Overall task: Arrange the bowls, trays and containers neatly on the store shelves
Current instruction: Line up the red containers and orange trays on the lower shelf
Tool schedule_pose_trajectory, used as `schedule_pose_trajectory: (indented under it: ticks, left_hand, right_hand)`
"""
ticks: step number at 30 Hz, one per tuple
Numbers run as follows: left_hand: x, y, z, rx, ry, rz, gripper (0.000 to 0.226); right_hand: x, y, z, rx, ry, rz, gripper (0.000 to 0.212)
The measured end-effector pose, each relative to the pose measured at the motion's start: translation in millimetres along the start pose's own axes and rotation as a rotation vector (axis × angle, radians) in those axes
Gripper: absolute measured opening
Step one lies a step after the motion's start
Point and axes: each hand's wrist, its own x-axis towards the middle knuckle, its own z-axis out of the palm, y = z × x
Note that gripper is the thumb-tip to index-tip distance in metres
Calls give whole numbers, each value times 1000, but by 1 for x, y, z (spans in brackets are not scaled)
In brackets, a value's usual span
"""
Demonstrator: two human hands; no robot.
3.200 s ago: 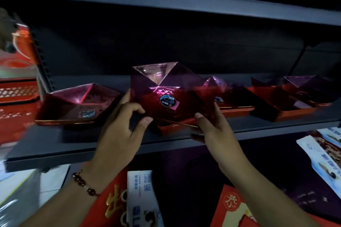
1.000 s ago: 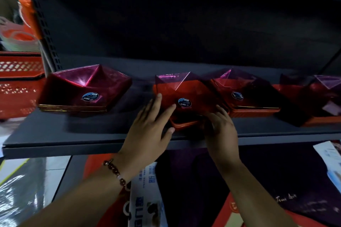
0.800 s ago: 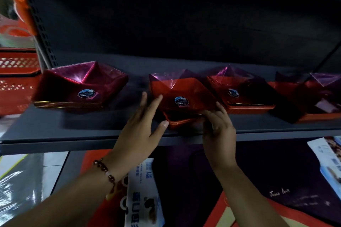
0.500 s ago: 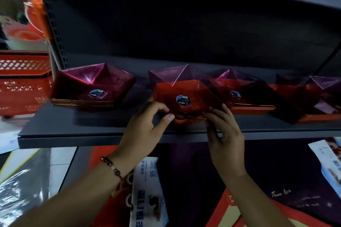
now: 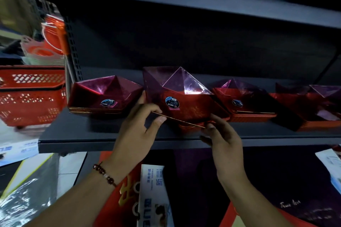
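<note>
Lid: a see-through purple lid (image 5: 177,88) with flat faces that rise to a point, a round dark sticker (image 5: 172,102) on its front face and a thin gold line along its lower edge.
Lid position: it is tilted, its left side raised, above a red tray (image 5: 191,127) on the grey shelf (image 5: 103,134), near the shelf's front edge.
Left hand: the left hand (image 5: 140,131) grips the lid at its lower left corner, thumb under the gold edge, fingers (image 5: 143,97) curled up behind the left face.
Right hand: the right hand (image 5: 224,140) pinches the lid's lower right corner; its fingertips (image 5: 210,125) are closed on the gold edge where it meets the tray.
Left neighbour: a red stack of the same lidded trays (image 5: 105,96) stands just beside the left hand, level on the shelf.
Right neighbours: another lidded stack (image 5: 243,101) stands just beside the held lid, and a further one (image 5: 317,105) lies toward the right end of the shelf, in shadow.
Wrist: a beaded bracelet (image 5: 104,174) circles the left wrist.
Far left: red plastic baskets (image 5: 31,96) stand beyond the shelf post.
Below the shelf: printed packets and red boxes, too dim to tell more.
</note>
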Motion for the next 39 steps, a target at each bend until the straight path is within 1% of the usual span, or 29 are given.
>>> schedule_pose_trajectory:
  ticks: [2,6,8,10,14,17,21,24,28,31,33,35,39]
  left_hand:
    - [1,-4,-7,18,6,-23,9]
    - [6,-11,-25,38,98,-26,9]
    - [11,-16,-36,70,149,13,7]
    - [15,-22,-49,80,187,11,8]
    - [24,-41,-73,122,256,23,13]
    - [28,-56,-89,189,303,76,18]
    - [27,-79,-109,264,345,75,11]
    - [28,-101,-122,316,331,48,7]
    - [28,-116,-132,380,303,-47,5]
    - [24,-126,-134,429,258,-159,4]
    - [21,-128,-135,450,194,-228,10]
    - [21,-125,-135,504,145,-259,18]
    - [24,-107,-121,655,50,-168,41]
  right_hand:
    - [-1,4,9,-102,-43,-51,25]
    - [-1,7,29,-400,-170,-305,35]
    - [7,7,41,-477,-178,-424,33]
    - [16,8,57,-516,-188,-511,26]
    - [30,13,92,-581,-155,-612,21]
    - [31,19,117,-575,-175,-603,21]
    - [26,30,146,-583,-235,-575,22]
    - [26,42,164,-625,-243,-577,24]
    - [30,57,182,-734,-305,-570,27]
    - [28,61,189,-837,-417,-517,32]
    - [27,62,189,-905,-519,-473,40]
    - [26,64,188,-952,-578,-460,49]
    - [26,59,181,-997,-639,-447,61]
